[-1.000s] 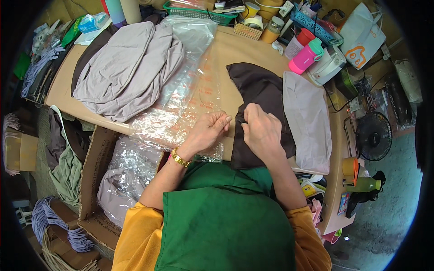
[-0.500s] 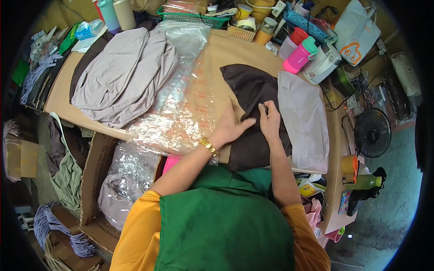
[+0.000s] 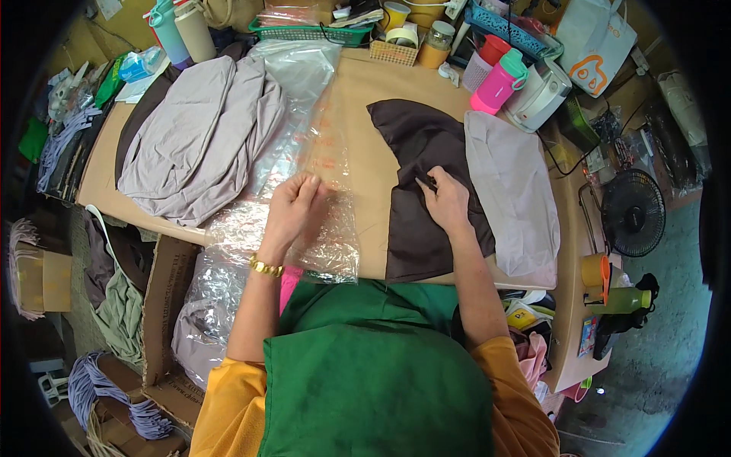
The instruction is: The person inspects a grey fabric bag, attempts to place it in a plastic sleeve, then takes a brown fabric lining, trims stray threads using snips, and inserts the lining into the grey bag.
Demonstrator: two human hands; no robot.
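My left hand (image 3: 293, 209), with a gold watch or bracelet (image 3: 266, 266) at the wrist, is raised over clear plastic bags (image 3: 335, 244). Its thumb and fingertips are pinched together; whatever they may hold is too fine to see. My right hand (image 3: 449, 202) rests on a dark brown cloth piece (image 3: 419, 244) laid flat on the table. Its fingers are curled around a small dark thing, mostly hidden, that I cannot make out. A pale grey cloth piece (image 3: 514, 198) lies along the right side of the brown one.
Left on the table (image 3: 373, 84) is a heap of light grey cloth (image 3: 190, 137). Along the back stand a green basket (image 3: 312, 34), a jar (image 3: 438, 42) and a pink bottle (image 3: 499, 84). A cardboard box (image 3: 167, 305) sits below, left; a fan (image 3: 632, 213) stands at right.
My left hand has moved left off the brown cloth to above the plastic bags, and its fingers have closed into a pinch. My right hand stays over the brown cloth, slightly turned.
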